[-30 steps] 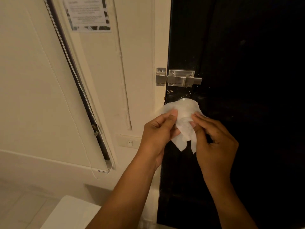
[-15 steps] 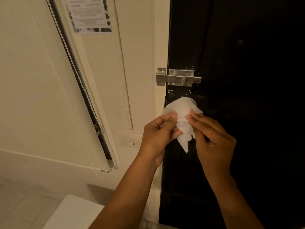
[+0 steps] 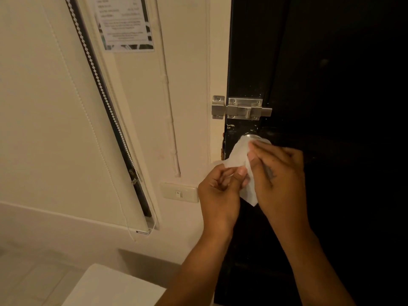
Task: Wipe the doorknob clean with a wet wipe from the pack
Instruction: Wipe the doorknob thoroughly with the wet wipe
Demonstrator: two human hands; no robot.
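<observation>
A white wet wipe (image 3: pixel 239 154) is draped over the silver doorknob (image 3: pixel 251 136) on the black door (image 3: pixel 331 85); only the knob's top rim shows. My right hand (image 3: pixel 278 175) lies flat on the wipe, fingers pressing it against the knob. Just left and lower, my left hand (image 3: pixel 220 191) pinches the wipe's lower left edge between thumb and fingers. A loose corner of the wipe hangs down between both hands. The wipe pack is out of view.
A steel slide bolt (image 3: pixel 241 110) sits just above the knob, bridging door and frame. A wall switch (image 3: pixel 180 192) is left of my left hand. A roller blind (image 3: pixel 66 129) with a bead chain covers the left wall. A white surface (image 3: pixel 110 288) lies below.
My right hand has slid up and over the wipe, from pinching it to pressing it on the knob. The wipe has flattened onto the knob. My left hand has dropped slightly.
</observation>
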